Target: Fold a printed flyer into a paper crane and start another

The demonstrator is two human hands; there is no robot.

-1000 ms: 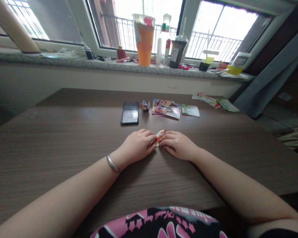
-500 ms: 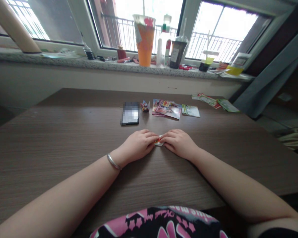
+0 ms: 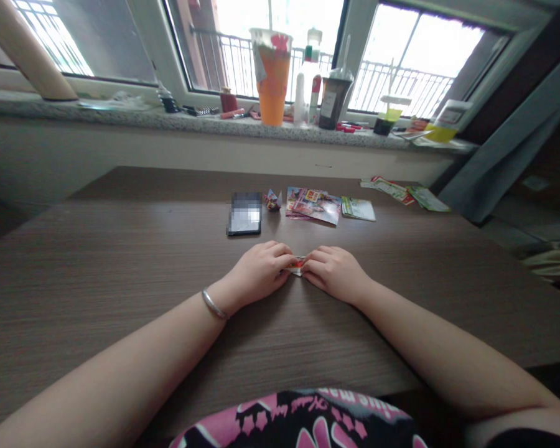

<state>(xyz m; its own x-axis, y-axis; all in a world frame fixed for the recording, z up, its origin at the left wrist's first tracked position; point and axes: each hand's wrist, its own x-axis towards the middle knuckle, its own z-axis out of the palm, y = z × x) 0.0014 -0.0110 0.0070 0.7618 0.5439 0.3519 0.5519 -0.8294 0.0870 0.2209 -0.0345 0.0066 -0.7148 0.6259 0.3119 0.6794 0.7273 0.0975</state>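
Observation:
Between my hands, low over the brown table (image 3: 121, 249), is a small piece of printed paper (image 3: 297, 267), white with red and orange. It looks folded, and much of it is hidden under my fingers. My left hand (image 3: 264, 267), a silver bangle at its wrist, is closed on the paper's left end. The right end is gripped by my right hand (image 3: 335, 272), with its fingers curled inward. Beyond my hands stands a small folded paper figure (image 3: 273, 200), beside a dark phone-like device (image 3: 245, 214) whose screen is blurred out.
Colourful printed leaflets (image 3: 313, 205) and a pale green-white paper stack (image 3: 358, 209) lie past my right hand. More paper strips (image 3: 394, 189) rest at the far right. On the windowsill (image 3: 205, 122) are an orange drink cup (image 3: 273, 78), a dark cup (image 3: 335, 99) and bottles.
My fingers have shifted slightly on the paper. The right hand is a little lower, and the paper's visible red part has changed shape between the hands.

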